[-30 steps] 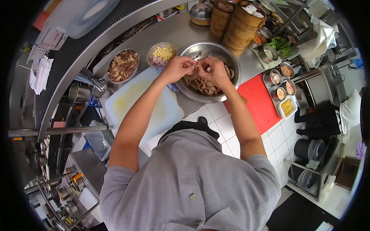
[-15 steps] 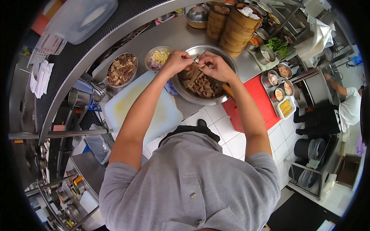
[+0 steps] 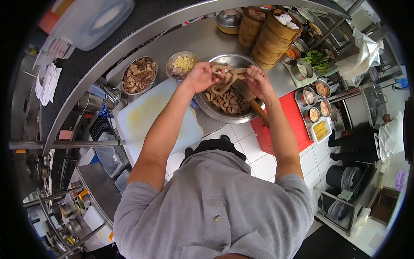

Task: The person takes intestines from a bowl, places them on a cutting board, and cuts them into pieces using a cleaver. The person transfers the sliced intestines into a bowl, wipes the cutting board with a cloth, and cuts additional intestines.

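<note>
My left hand (image 3: 200,77) and my right hand (image 3: 258,83) are raised over a large metal bowl (image 3: 233,118). Between them stretches a long brown strip, apparently cooked intestine (image 3: 231,81), looped at its middle. The fingers of each hand pinch one part of it. Cut brown pieces (image 3: 227,102) lie in the bowl below. A cleaver (image 3: 259,113) rests across the bowl's right side, its wooden handle sticking out over the rim near my right forearm and its blade partly hidden.
Left of the bowl lies a white cutting board (image 3: 148,116). Behind it stand a bowl of brown meat (image 3: 139,75) and a bowl of chopped yellow and purple bits (image 3: 183,64). Bamboo steamers (image 3: 272,43) rise behind right; a red box (image 3: 286,125) sits right. A person (image 3: 388,134) stands far right.
My hands have moved apart, and the intestine now shows as a strip stretched and looped between them. More of the cleaver is visible. The whole view has shifted slightly.
</note>
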Available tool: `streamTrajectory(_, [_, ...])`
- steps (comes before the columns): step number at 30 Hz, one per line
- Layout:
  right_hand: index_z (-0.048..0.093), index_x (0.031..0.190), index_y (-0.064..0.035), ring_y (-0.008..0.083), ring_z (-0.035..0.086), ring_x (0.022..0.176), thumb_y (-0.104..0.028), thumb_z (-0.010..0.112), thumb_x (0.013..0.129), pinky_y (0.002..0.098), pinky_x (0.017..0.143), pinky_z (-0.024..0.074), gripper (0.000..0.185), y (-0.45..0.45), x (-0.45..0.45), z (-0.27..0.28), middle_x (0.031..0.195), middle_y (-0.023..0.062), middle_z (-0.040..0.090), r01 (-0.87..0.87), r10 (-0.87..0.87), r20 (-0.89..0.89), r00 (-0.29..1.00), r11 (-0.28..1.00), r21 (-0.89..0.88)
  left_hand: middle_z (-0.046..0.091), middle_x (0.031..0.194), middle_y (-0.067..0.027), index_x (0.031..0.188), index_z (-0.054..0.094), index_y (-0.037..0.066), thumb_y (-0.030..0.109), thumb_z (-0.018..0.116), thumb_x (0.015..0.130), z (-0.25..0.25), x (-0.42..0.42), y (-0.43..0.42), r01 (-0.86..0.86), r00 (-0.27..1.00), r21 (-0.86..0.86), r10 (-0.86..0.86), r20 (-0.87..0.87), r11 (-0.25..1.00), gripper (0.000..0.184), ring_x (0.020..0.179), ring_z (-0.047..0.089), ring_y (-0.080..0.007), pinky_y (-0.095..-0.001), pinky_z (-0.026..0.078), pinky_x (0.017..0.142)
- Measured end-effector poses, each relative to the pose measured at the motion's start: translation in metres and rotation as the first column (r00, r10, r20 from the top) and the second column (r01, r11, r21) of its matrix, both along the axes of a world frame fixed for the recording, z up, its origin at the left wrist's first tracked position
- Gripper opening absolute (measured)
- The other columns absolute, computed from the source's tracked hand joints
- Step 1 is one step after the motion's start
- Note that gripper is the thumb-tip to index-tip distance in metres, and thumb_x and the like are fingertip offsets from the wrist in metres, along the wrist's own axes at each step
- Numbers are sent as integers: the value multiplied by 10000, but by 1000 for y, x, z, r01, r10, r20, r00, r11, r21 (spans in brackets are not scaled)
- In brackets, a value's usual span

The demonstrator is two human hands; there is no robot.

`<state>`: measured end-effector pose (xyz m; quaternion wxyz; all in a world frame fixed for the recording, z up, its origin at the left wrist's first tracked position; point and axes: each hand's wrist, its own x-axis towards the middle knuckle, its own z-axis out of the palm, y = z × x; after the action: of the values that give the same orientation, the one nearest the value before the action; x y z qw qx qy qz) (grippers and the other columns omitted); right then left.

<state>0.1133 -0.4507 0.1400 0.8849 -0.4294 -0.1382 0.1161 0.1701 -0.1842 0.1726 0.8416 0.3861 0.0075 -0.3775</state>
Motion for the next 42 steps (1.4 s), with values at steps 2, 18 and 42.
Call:
streamTrajectory(2, [682, 912, -110, 76, 629, 846, -180, 747, 986, 277, 787, 516, 120, 9, -8, 27, 889, -41, 668, 73, -104, -81, 991, 946, -316, 643, 826, -57, 1031, 633, 16, 115, 572, 868, 6, -2, -5, 224, 975, -154, -221, 32, 962, 200, 762, 614, -190, -310, 476, 695])
streamTrajectory(18, [614, 817, -113, 67, 524, 771, -254, 719, 1015, 260, 784, 446, 265, -78, -26, 4, 779, -63, 575, 254, -236, 96, 967, 885, -390, 433, 570, 80, 876, 600, 122, 226, 730, 968, -6, 32, 11, -143, 987, -10, 143, 79, 990, 191, 646, 607, -103, -313, 495, 801])
streamTrajectory(42, [688, 1081, -43, 123, 522, 643, -274, 655, 1042, 327, 821, 519, 237, -85, -33, 119, 623, -53, 435, 246, -239, 82, 968, 964, -98, 486, 628, 43, 810, 607, 95, 87, 707, 935, 32, 66, 19, -314, 948, -96, 318, 27, 944, 160, 575, 495, -95, -334, 541, 774])
